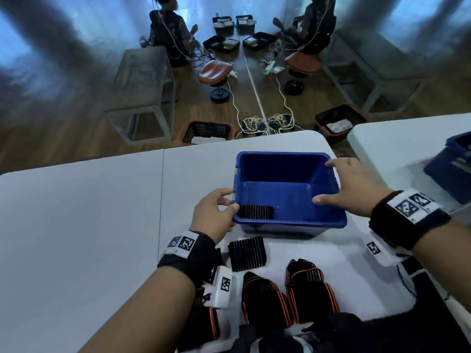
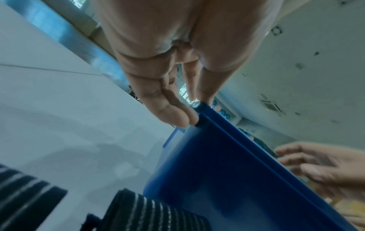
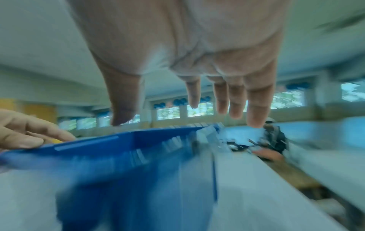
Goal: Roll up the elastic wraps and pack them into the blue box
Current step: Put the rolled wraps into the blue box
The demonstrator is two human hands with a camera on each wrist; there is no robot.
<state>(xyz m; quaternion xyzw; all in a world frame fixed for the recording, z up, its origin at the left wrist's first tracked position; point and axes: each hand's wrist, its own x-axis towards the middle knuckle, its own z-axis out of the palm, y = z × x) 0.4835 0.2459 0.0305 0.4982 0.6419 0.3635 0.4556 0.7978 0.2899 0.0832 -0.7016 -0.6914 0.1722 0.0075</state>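
Note:
The blue box (image 1: 288, 225) (image 2: 227, 164) (image 3: 138, 156) stands on the white table (image 1: 89, 225). One rolled black wrap (image 1: 256, 212) lies in its near-left corner. My left hand (image 1: 230, 200) (image 2: 189, 112) pinches the box's near-left rim, thumb on top. My right hand (image 1: 339, 182) (image 3: 187, 106) is spread with straight fingers over the right rim. A second rolled black wrap (image 1: 246, 253) (image 2: 150, 214) lies just in front of the box. Two loose black-and-orange wraps (image 1: 262, 296) (image 1: 308, 289) lie nearer me, and a third (image 1: 204, 319) is partly hidden under my left wrist.
Another blue crate (image 1: 456, 164) sits on the neighbouring table at the right. The table's far edge runs just behind the box. On the floor beyond are baskets (image 1: 207, 132), cables and a stool (image 1: 215, 71), with a seated person (image 1: 168, 29) by a mirror.

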